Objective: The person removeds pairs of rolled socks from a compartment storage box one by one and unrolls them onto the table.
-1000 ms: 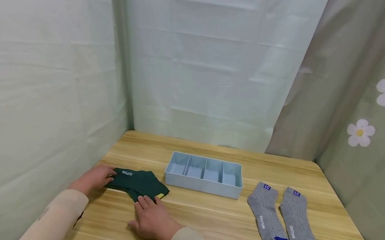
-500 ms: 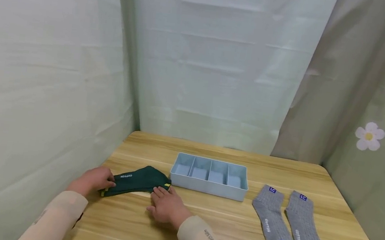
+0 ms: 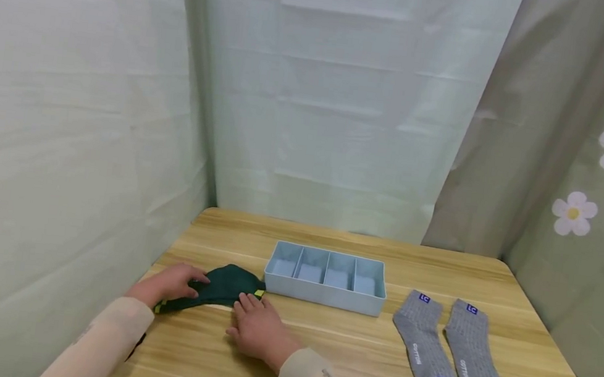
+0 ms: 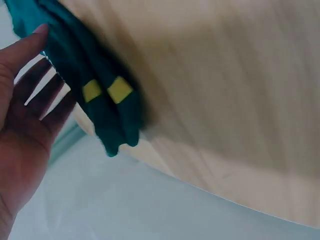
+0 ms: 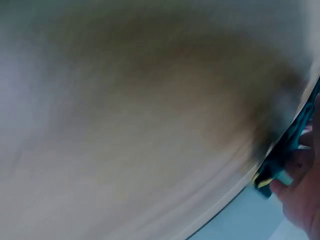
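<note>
A pair of dark green socks with yellow patches lies flat, one on the other, at the left of the wooden table. My left hand reaches over their middle, thumb and fingers spread apart. In the left wrist view its thumb overlaps the green fabric, the other fingers extend beside it, and two yellow patches show near the socks' ends. My right hand rests its straight fingertips on the socks' right end by a yellow patch. The right wrist view is blurred, with green fabric at its right edge.
A light blue box with several compartments stands just behind the socks' right end. Two grey socks with blue stripes lie side by side on the right of the table. Pale curtains enclose the back and sides.
The green socks were straightened and lined up. My left hand moved from their left end toward their middle, now covering the printed word. The right hand shifted slightly right with their right end.
</note>
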A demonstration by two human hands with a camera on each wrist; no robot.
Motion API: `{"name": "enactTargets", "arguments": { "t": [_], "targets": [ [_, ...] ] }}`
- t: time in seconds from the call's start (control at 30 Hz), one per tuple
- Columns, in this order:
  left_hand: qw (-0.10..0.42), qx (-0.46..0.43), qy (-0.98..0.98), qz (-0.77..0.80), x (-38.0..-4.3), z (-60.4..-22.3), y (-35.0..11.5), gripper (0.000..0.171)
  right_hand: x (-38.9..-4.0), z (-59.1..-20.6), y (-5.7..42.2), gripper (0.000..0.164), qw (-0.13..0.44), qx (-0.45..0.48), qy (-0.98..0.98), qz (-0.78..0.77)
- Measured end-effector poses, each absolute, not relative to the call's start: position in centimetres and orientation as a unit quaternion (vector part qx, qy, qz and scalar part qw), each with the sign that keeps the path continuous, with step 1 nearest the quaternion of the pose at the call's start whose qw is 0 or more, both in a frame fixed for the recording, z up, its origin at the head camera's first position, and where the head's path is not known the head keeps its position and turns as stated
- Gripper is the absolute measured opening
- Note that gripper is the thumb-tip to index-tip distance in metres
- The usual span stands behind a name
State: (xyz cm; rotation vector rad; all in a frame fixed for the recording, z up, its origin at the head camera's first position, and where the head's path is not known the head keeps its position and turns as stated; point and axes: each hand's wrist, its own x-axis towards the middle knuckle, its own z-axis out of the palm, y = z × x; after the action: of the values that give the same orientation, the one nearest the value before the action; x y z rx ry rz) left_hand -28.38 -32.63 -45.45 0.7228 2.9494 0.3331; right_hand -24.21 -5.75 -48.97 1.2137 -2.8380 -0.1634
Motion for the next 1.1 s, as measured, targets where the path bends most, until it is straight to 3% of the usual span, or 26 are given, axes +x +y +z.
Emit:
{"name": "enactTargets", "arguments": {
  "t": [0.2,0.43,0.57,0.63,0.8,0.93,1.1],
  "targets": [
    [0.065,0.201,0.971,0.115,-27.3,-45.6,-32.8,0.035,-24.0,-49.1,-7.0,0.071,-0.038,0.346,-0.937,-0.029],
    [0.064,0.190,0.975,0.092,-26.7,-45.3,-32.2,0.033,-25.7,-49.0,-6.5,0.068,-0.050,0.311,-0.948,-0.047],
    [0.036,0.187,0.979,0.073,-27.1,-45.2,-32.0,0.023,-25.9,-49.1,-6.2,0.068,-0.046,0.326,-0.944,-0.026],
    [0.028,0.196,0.978,0.073,-27.3,-45.2,-32.0,0.026,-25.8,-49.1,-6.0,0.068,-0.040,0.336,-0.941,-0.011],
    [0.083,0.227,0.966,0.093,-27.9,-45.3,-31.5,0.049,-25.7,-49.3,-5.4,0.066,-0.029,0.344,-0.938,0.010],
    [0.120,0.203,0.966,0.106,-28.0,-45.3,-31.1,0.049,-25.7,-49.3,-4.9,0.064,-0.017,0.347,-0.937,0.014],
    [0.110,0.184,0.970,0.114,-28.3,-45.3,-30.3,0.048,-25.6,-49.3,-4.6,0.061,-0.010,0.360,-0.933,0.015]
  ]
}}
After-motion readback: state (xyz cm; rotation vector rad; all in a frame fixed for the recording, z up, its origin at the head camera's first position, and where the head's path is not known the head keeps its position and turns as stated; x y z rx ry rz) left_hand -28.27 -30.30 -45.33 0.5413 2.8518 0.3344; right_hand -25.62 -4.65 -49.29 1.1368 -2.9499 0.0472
